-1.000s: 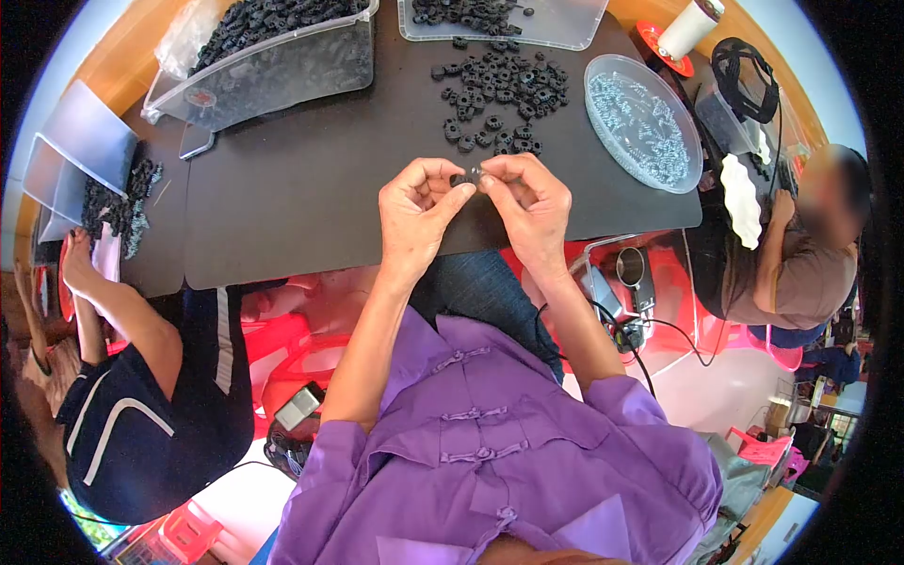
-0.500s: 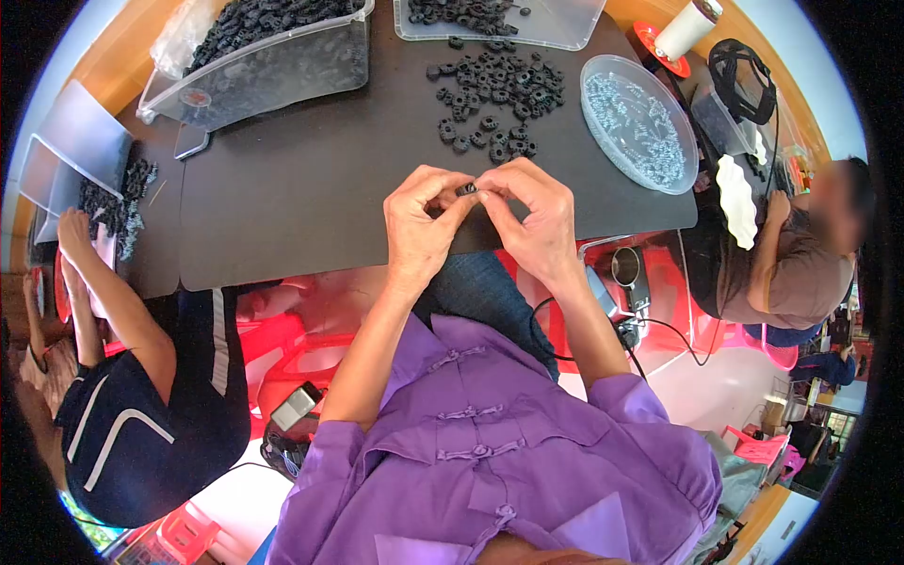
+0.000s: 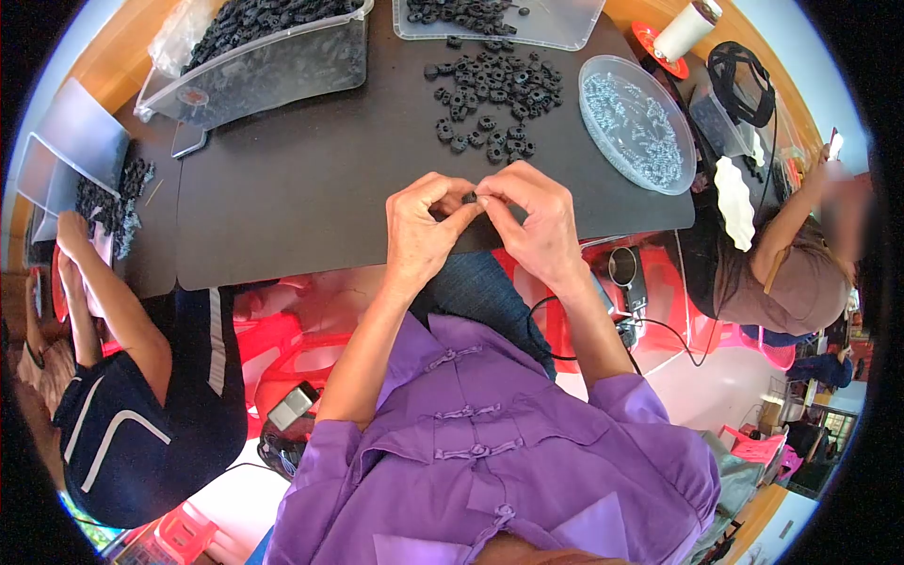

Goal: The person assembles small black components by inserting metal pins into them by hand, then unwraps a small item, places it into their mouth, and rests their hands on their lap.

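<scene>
Head view, findings at the hands: the left hand (image 3: 421,226) and the right hand (image 3: 539,221) are brought together just past the near edge of the table (image 3: 282,207), fingertips nearly meeting. Between them is one small black plastic part (image 3: 469,198), pinched by the left thumb and forefinger, with the right fingertips closed against its other side. Whether the right hand also grips a smaller piece cannot be determined; the fingers cover it.

Change noted: the part now shows a darker, more hidden face than it did a moment ago, consistent with a slight turn. The two-handed pinch is maintained, so the close fingertip work appears uninterrupted.

Beyond the fingertips lies a loose spread of black parts (image 3: 499,85), of similar colour and size, reaching to a shallow clear tray (image 3: 490,40) that holds more. To the right stands a round clear dish (image 3: 686,169) containing many small bluish-grey pieces (image 3: 650,137), possibly screws; too small to confirm. To the left is a deep clear bin (image 3: 282,92) heaped with black parts.

Outer area: at far right a co-worker's arm (image 3: 796,212) has risen, with a pale flat object (image 3: 835,143) at its hand. At far left another co-worker's hand (image 3: 73,231) is beside a dark heap (image 3: 104,202).
</scene>
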`<state>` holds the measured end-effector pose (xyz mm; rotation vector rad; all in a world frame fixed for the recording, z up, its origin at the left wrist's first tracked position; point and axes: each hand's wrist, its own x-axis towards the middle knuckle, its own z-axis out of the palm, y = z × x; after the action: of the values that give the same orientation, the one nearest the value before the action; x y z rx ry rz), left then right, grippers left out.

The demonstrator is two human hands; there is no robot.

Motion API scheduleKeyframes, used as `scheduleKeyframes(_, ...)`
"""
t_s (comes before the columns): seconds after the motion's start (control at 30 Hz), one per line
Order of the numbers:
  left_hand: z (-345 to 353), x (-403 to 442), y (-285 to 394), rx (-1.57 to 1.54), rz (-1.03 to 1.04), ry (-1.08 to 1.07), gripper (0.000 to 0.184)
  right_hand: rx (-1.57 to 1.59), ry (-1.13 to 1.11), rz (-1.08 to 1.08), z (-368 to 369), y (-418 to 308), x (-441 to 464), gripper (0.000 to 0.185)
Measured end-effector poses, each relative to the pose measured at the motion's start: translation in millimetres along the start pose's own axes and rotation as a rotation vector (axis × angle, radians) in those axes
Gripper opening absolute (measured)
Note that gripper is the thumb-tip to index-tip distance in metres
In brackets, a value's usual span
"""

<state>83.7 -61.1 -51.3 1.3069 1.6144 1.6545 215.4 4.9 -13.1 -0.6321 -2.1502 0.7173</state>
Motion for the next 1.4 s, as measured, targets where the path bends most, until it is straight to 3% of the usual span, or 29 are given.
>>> scheduleKeyframes(0.2, -0.3, 0.6, -2.9, -0.061, -0.046, 0.022, 0.016, -0.072, 0.046, -0.07, -5.2, 4.5, 15.8, 0.008)
scheduleKeyframes(0.27, 0.3, -0.4, -3.8, -0.07, -0.057, 0.022, 0.016, -0.086, 0.08, 0.091, -0.2, 17.7, 31.7, 0.007)
scheduleKeyframes(0.5, 0.0, 0.1, -4.5, -0.058, -0.085, 0.02, 0.015, -0.589, -0.071, 0.124, 38.6, 52.5, 87.0, 0.01)
scheduleKeyframes(0.93, -0.4, 0.8, -5.4, -0.076, -0.047, 0.001, 0.015, -0.557, -0.093, 0.094, 41.7, 54.8, 87.9, 0.013)
scheduleKeyframes(1.03, -0.1, 0.1, -5.2, -0.106, -0.084, 0.019, 0.016, -0.423, 0.046, 0.097, 38.4, 61.9, 86.3, 0.017)
scheduleKeyframes(1.13, -0.6, -0.9, -7.0, -0.191, -0.178, 0.026, 0.017, -0.08, 0.068, 0.122, 19.3, 65.5, 77.5, 0.017)
scheduleKeyframes(1.23, -0.8, 0.3, -10.3, -0.191, -0.179, 0.013, 0.018, 0.468, -0.096, 0.335, -9.0, 54.3, 59.0, 0.011)
scheduleKeyframes(1.4, -2.6, 2.7, -5.4, -0.319, -0.149, -0.002, 0.02, 0.619, -0.139, 0.424, -21.7, 36.2, 37.7, 0.014)
